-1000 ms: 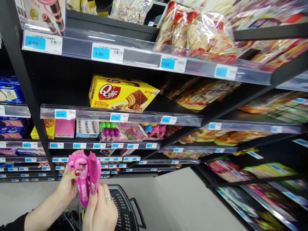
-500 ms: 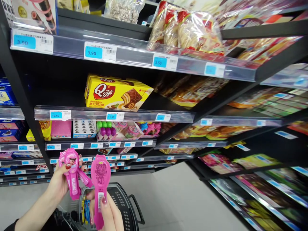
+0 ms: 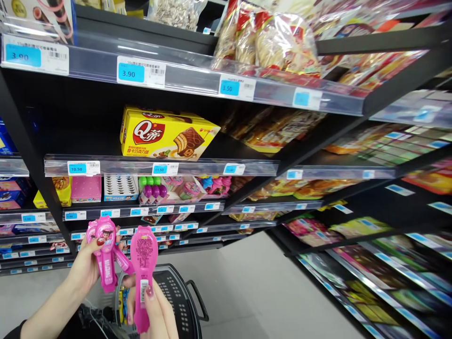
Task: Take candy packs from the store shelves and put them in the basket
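Pink plastic packs, shaped like hand mirrors with rounded heads and narrow handles, are held up in front of the lower shelves. In the left hand [image 3: 86, 266] is a front pack [image 3: 105, 263] with a cartoon figure on its head; the thumb presses on that head, and the fingers are closed around it and a second pack [image 3: 123, 261] whose handle slants out to the right behind it. The right hand [image 3: 157, 308] pinches a third pack [image 3: 144, 254] by its handle between thumb and fingers, its head up and its back, with dark print and a barcode label, facing the camera. This pack is apart from the others.

Below the hands is a dark basket [image 3: 178, 292] with small yellow and blue packets [image 3: 124, 303] inside, on a grey floor [image 3: 247, 282]. Just above the packs, a shelf holds a pink box [image 3: 86, 189], a white-and-blue box [image 3: 121, 188] and green and purple balls [image 3: 153, 191]. Higher up lies a yellow cake box [image 3: 169, 136]; above that, clear snack bags [image 3: 282, 47] stand behind price tags [image 3: 141, 71].
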`<state>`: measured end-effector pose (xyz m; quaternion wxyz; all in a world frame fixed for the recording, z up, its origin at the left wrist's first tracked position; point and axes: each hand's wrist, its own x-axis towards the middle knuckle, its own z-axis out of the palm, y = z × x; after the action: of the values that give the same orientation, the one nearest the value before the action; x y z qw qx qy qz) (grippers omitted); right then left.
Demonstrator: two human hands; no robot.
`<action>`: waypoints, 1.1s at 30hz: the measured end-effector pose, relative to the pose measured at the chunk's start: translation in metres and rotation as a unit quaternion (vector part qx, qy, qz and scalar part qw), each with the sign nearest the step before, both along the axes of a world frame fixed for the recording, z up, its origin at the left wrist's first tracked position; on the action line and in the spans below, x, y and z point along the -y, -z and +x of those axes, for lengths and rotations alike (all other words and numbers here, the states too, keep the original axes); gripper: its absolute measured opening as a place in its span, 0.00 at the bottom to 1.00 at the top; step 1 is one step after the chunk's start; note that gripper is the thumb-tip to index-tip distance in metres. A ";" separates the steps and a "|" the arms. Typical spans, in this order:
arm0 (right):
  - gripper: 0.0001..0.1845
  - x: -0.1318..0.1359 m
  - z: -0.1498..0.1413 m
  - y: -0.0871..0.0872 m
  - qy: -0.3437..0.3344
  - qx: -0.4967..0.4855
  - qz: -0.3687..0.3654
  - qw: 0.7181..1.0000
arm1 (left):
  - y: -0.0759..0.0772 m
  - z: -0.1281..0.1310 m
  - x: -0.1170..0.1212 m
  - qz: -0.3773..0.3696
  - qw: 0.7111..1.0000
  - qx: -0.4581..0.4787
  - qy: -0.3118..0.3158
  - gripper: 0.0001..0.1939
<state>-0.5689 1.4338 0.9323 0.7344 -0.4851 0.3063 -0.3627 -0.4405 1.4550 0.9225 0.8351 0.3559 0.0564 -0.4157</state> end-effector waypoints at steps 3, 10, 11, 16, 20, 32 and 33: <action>0.18 0.000 0.002 0.001 0.000 0.050 0.049 0.998 | 0.004 0.001 -0.001 -0.010 1.000 0.003 0.003 0.30; 0.19 0.007 0.000 0.004 -0.026 0.103 0.112 0.988 | 0.005 0.001 -0.004 -0.006 1.000 0.014 0.004 0.29; 0.19 0.008 0.000 0.006 -0.028 0.098 0.113 0.988 | 0.005 0.001 -0.004 -0.007 1.000 0.017 0.006 0.29; 0.14 0.011 -0.001 0.016 -0.004 0.039 0.047 0.998 | 0.004 0.000 -0.008 -0.001 1.000 0.023 0.001 0.24; 0.12 0.017 -0.004 0.021 0.060 -0.084 -0.095 0.990 | 0.005 -0.002 -0.010 -0.013 0.998 0.067 0.007 0.22; 0.14 0.013 0.012 0.044 0.122 -0.345 -0.449 0.815 | 0.004 -0.014 -0.010 -0.005 0.983 0.181 -0.014 0.28; 0.14 0.013 0.015 0.044 0.120 -0.360 -0.490 0.785 | 0.005 -0.015 -0.009 -0.001 0.982 0.186 -0.020 0.27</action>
<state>-0.5542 1.4204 0.8878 0.1849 -0.8342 0.3853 -0.3485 -0.4560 1.4643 0.9179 0.8396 0.4249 -0.0931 -0.3254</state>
